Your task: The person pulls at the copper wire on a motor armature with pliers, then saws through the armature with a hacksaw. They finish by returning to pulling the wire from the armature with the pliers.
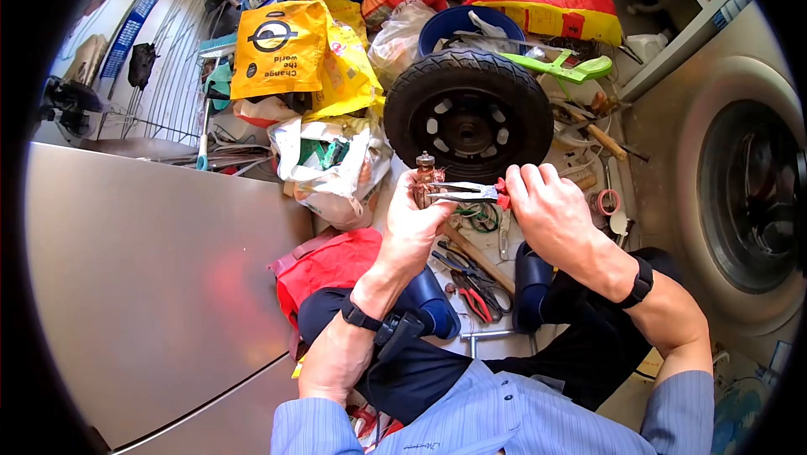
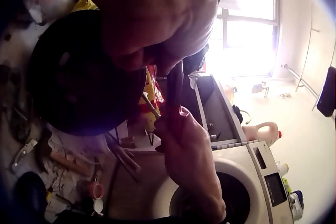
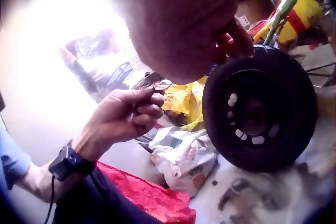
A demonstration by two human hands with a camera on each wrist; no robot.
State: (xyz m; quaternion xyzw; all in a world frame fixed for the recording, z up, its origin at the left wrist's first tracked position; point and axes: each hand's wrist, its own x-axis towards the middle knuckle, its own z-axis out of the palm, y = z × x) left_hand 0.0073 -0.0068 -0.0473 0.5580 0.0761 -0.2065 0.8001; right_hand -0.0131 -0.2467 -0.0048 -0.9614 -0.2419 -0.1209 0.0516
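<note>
My left hand (image 1: 410, 224) grips a small copper-coloured cylindrical part (image 1: 424, 171) with a metal tip on top and fine loose wire strands at its side. It looks like a small motor armature. From the right, my right hand (image 1: 551, 207) holds red-handled needle-nose pliers (image 1: 475, 192), their narrow jaws at the wire strands. In the left wrist view the left hand (image 2: 163, 19) looms dark above the right hand (image 2: 191, 155). The right wrist view has the left hand (image 3: 126, 119) with fingers curled, while the right hand (image 3: 178, 24) hides most of the pliers.
Behind the hands leans a black-tyred wheel (image 1: 469, 123). On the floor between the slippers (image 1: 531, 287) lie red-handled pliers (image 1: 476, 297) and a wooden-handled tool (image 1: 479, 257). Bags, including a white one (image 1: 328, 177), fill the left; a washing machine (image 1: 698, 144) stands right.
</note>
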